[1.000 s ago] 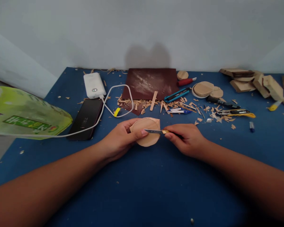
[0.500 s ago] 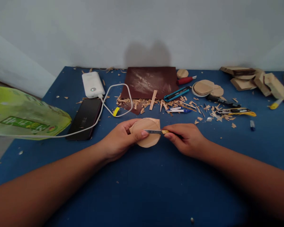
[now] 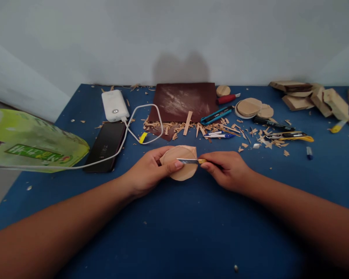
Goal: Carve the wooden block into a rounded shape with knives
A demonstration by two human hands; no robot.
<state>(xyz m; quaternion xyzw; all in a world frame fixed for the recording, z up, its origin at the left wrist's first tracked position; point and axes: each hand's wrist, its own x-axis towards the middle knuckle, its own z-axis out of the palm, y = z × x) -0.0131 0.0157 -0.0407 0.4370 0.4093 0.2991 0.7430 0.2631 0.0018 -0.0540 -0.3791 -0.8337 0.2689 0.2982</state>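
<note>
A pale wooden piece (image 3: 182,174), rounded at the near side and angular at its far right corner, is gripped by my left hand (image 3: 151,168). A curved pencil-like line runs across its face. My right hand (image 3: 228,168) is closed round the yellow handle of a knife (image 3: 189,161). The blade lies across the wood, its left end by my left thumb. Beyond my hands, wood shavings (image 3: 174,126) and a flat wooden strip (image 3: 187,123) lie along a brown sandpaper sheet (image 3: 184,102).
On the blue table (image 3: 174,232), a phone (image 3: 104,147), a white power bank (image 3: 114,105) with its cable and a green bag (image 3: 37,143) stand left. Cutters (image 3: 216,115), a marker (image 3: 273,124), wooden discs (image 3: 249,106) and wood blocks (image 3: 298,102) lie right.
The view has shifted very slightly. Both hands keep their holds, with the blade in nearly the same place across the wood.
</note>
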